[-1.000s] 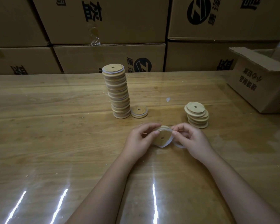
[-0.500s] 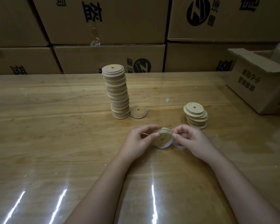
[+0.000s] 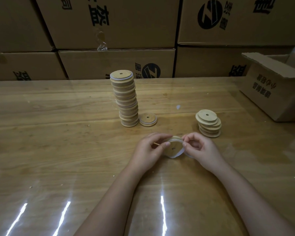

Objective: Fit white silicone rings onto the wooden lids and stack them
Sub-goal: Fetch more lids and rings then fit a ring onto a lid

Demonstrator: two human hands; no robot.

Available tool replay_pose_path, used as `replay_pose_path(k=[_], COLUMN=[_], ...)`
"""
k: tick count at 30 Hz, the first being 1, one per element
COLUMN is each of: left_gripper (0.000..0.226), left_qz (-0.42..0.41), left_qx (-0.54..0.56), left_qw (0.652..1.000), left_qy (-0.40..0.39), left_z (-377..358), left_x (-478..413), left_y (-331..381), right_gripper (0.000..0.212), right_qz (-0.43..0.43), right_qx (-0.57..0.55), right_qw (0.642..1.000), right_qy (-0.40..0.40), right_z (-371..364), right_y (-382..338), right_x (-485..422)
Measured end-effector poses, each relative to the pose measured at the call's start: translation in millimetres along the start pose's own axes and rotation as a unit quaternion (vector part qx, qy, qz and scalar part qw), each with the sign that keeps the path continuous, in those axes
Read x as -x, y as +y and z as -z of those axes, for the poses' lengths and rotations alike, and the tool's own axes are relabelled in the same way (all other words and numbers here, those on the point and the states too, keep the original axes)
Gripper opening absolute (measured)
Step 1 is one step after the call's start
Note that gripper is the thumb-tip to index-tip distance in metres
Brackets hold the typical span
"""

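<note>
The glossy desk (image 3: 58,133) is carrying a tall lid stack (image 3: 126,99), a single lid (image 3: 148,119) lying just beside its base, a short lid stack (image 3: 209,124) further right, and an open cardboard box (image 3: 271,89).

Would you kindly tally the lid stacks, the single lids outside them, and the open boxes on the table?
Lid stacks: 2, tall stack and short stack.
Single lids: 2, lid beside the tall stack and held lid.
Open boxes: 1, open box.
Total: 5

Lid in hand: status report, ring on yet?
Left hand grips lid; right hand pinches white ring. Ring partly on, lower loop hanging loose. Nothing between hands and tall stack.
</note>
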State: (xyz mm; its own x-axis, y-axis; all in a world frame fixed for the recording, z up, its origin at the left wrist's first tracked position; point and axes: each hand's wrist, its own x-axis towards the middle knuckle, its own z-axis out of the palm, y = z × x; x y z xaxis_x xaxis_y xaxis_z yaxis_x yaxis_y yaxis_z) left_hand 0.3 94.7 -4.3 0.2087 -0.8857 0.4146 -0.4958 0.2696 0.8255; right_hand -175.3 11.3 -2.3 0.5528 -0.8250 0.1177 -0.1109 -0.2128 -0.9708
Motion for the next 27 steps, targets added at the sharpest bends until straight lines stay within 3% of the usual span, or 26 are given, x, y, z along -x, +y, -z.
replay_pose_path(k=[13, 18, 23, 27], left_gripper=[0.017, 0.009, 0.007, 0.008], left_qz=[-0.009, -0.013, -0.117, -0.113], left_qx=[-0.016, -0.046, -0.179, -0.230], left_qw=[1.000, 0.999, 0.977, 0.966], left_qy=[-0.015, 0.012, -0.022, 0.018], left_z=[0, 1, 9, 12], left_x=[1, 1, -5, -3], left_y=[5, 10, 18, 15], right_gripper=[0.013, 0.006, 0.005, 0.010], right_qz=[0.081, 0.158, 0.185, 0.153], right_qx=[0.082, 0.156, 0.195, 0.199], right_qw=[0.993, 0.975, 0.963, 0.965], right_qy=[0.022, 0.022, 0.035, 0.074], right_z=[-6, -10, -14, -20], right_y=[-9, -14, -16, -10], right_x=[5, 9, 10, 9])
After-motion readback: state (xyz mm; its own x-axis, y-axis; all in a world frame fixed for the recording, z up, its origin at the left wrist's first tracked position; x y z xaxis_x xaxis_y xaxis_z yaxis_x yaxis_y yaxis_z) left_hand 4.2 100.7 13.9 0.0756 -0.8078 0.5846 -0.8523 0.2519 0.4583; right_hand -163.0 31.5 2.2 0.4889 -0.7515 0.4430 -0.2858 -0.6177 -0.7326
